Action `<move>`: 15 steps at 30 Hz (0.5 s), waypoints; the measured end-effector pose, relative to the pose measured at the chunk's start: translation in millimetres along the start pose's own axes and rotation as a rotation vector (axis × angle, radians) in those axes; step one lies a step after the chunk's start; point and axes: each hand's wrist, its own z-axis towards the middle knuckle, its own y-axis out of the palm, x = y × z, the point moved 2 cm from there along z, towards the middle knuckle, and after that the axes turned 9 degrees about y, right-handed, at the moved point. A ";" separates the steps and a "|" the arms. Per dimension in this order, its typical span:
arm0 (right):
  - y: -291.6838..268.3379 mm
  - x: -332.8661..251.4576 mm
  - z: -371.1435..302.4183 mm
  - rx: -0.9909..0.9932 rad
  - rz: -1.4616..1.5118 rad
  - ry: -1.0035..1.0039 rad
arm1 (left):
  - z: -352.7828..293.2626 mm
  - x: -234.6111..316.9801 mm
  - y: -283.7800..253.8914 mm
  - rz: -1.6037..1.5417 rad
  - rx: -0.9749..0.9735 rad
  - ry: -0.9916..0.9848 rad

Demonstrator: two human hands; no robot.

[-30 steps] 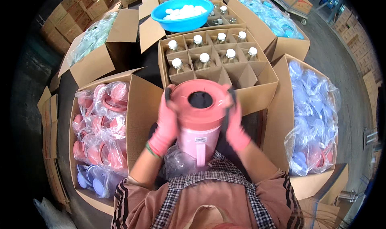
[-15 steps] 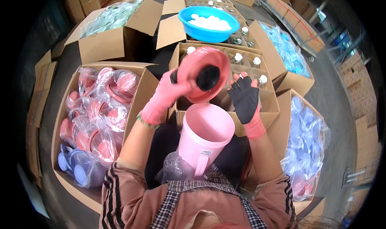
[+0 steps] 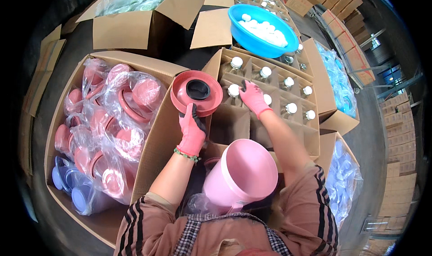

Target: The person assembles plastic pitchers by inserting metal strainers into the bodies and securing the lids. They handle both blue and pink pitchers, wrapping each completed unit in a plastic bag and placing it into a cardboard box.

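Grasps glossy coral-red lid [image 3: 198,91], round, wide-rimmed, dark-centred, by its near rim in left hand [image 3: 192,128], between left box [image 3: 155,134] and divided carton [image 3: 225,123] | Extends right hand [image 3: 255,98] far among white-capped bottles [image 3: 233,91], with grip unclear | Rests pale-pink pitcher [image 3: 234,179] at near centre, tipped right | Faces blue basin [image 3: 252,42] of white pieces [image 3: 265,31], far right

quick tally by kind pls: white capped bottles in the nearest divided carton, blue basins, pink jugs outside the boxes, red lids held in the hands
White-capped bottles in the nearest divided carton: 8
Blue basin: 1
Pink jug outside the boxes: 1
Red lid in the left hand: 1
Total: 11
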 end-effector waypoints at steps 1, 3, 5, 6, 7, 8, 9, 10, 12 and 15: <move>12.5 -9.5 8.7 0.004 -0.031 -0.030 | 3.6 2.7 -3.0 0.028 0.020 -0.002; 42.7 -7.7 22.5 -0.068 -0.125 -0.059 | 8.3 0.0 -6.3 0.068 -0.046 0.007; 49.5 -17.6 31.9 -0.272 -0.140 -0.048 | 14.5 1.0 -14.1 0.063 -0.053 -0.025; 50.9 -22.0 35.7 -0.302 -0.180 -0.067 | 17.0 1.7 -18.7 0.038 -0.036 -0.070; 50.6 -21.3 39.3 -0.326 -0.229 -0.079 | 16.4 1.6 -17.1 0.004 -0.024 -0.121; 51.5 -20.7 39.2 -0.297 -0.232 -0.056 | 15.5 3.9 -15.9 0.013 -0.063 -0.159; 52.9 -19.0 36.1 -0.308 -0.222 -0.046 | 13.8 5.7 -14.2 -0.003 -0.073 -0.169; 49.7 -22.5 33.6 -0.311 -0.213 -0.046 | 14.8 9.1 -9.7 -0.025 -0.087 -0.168; 47.6 -23.4 23.9 -0.311 -0.227 -0.065 | 17.3 7.3 -9.3 -0.121 -0.087 -0.171; 16.5 -30.6 4.2 -0.215 -0.235 0.008 | 8.8 15.3 7.6 -0.209 0.028 -0.219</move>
